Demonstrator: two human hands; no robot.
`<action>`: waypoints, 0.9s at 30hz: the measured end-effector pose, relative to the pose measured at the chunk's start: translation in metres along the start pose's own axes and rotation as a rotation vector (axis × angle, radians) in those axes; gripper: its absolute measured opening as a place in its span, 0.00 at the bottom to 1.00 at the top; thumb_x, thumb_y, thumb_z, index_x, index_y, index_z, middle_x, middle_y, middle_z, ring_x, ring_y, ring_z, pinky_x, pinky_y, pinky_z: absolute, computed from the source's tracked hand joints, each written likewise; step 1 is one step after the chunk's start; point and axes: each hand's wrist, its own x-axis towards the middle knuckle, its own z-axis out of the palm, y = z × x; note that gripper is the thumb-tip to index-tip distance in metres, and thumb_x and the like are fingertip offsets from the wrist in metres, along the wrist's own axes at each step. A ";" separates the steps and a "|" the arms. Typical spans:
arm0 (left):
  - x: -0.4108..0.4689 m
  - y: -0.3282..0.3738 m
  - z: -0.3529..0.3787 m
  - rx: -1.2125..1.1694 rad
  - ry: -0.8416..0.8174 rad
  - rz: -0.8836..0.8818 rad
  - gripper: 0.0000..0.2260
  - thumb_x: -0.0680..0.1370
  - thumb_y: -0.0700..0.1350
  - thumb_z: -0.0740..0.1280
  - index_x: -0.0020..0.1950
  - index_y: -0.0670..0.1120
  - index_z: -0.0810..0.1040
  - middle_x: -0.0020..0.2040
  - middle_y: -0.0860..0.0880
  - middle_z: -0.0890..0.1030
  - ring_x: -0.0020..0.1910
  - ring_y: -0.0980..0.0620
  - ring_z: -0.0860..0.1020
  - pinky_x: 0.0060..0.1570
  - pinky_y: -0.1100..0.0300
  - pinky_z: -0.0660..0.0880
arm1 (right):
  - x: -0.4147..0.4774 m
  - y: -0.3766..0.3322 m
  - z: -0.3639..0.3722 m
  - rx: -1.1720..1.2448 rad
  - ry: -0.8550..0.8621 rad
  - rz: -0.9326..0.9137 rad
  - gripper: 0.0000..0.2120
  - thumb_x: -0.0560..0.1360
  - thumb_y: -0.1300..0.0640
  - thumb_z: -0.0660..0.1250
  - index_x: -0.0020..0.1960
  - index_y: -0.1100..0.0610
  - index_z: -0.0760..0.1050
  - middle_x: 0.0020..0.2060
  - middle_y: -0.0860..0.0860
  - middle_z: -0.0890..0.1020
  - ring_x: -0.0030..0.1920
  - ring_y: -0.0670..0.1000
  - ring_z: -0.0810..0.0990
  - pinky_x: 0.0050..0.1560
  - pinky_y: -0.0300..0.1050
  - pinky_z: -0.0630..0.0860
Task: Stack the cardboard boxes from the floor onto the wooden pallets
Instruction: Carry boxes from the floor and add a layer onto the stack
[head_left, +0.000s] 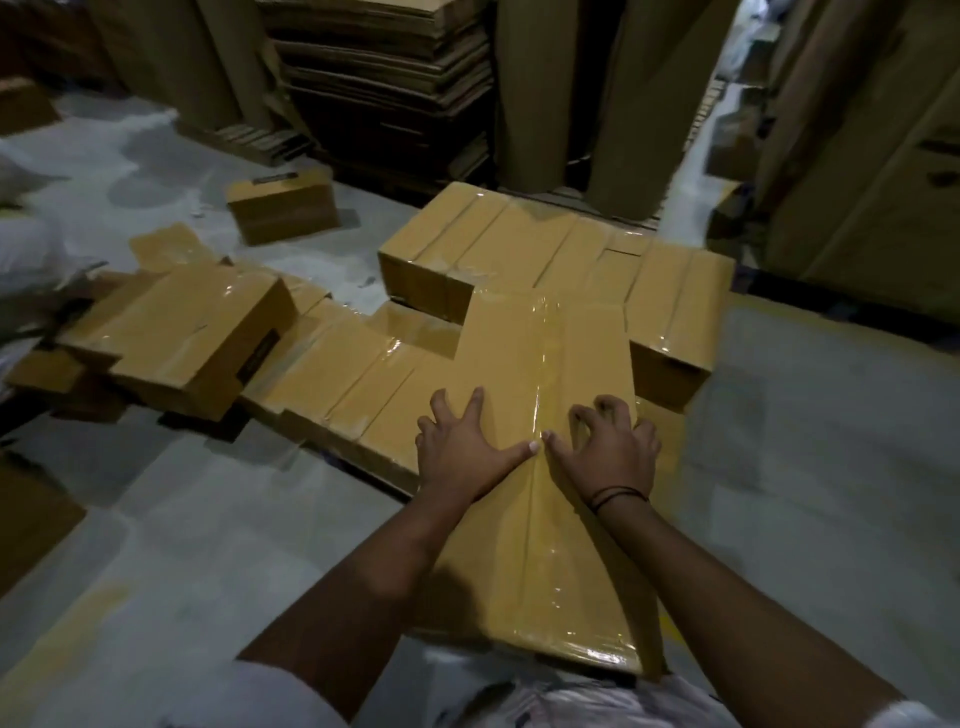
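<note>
The box (545, 561) lies flat under both my hands, its far half resting on the layer (519, 244) already laid and its near end reaching back toward my body. My left hand (462, 447) is spread wide on its top, fingers straight and pressing. My right hand (608, 449) sits just beside it, thumb tips almost touching over the tape seam, fingers arched with only the tips bearing down; neither hand is wrapped round anything.

Ahead of my hands a first layer is set side by side, and more boxes (353, 374) run off to the left of my left hand, level with it. I can't make out the pallet beneath them. I judge this box starts the second layer and wants sliding forward to sit square.

Plenty is left. Well to the left of my left hand a heap (176, 338) lies tumbled and tilted, and farther off a single box (283, 210) stands alone on the floor (208, 545). Beyond it all rise stacks of flat cardboard (384, 78).
</note>
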 end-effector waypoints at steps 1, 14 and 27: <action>0.004 0.011 0.006 0.004 -0.018 0.024 0.54 0.62 0.83 0.61 0.82 0.59 0.55 0.80 0.45 0.51 0.75 0.35 0.61 0.72 0.40 0.64 | 0.003 0.011 -0.002 -0.001 0.002 0.029 0.27 0.71 0.29 0.66 0.64 0.41 0.77 0.71 0.46 0.69 0.66 0.59 0.68 0.67 0.56 0.67; 0.057 0.158 0.088 0.062 -0.105 0.080 0.55 0.62 0.84 0.60 0.83 0.59 0.55 0.81 0.44 0.51 0.75 0.35 0.61 0.71 0.40 0.66 | 0.095 0.149 -0.031 0.023 -0.048 0.153 0.27 0.72 0.30 0.65 0.66 0.43 0.77 0.72 0.46 0.68 0.69 0.60 0.66 0.70 0.56 0.64; 0.162 0.135 0.128 0.043 -0.366 0.232 0.55 0.62 0.81 0.66 0.82 0.59 0.54 0.81 0.47 0.49 0.76 0.34 0.60 0.71 0.39 0.66 | 0.150 0.141 0.031 -0.017 -0.149 0.355 0.28 0.72 0.29 0.63 0.66 0.42 0.75 0.74 0.46 0.66 0.68 0.59 0.66 0.69 0.57 0.64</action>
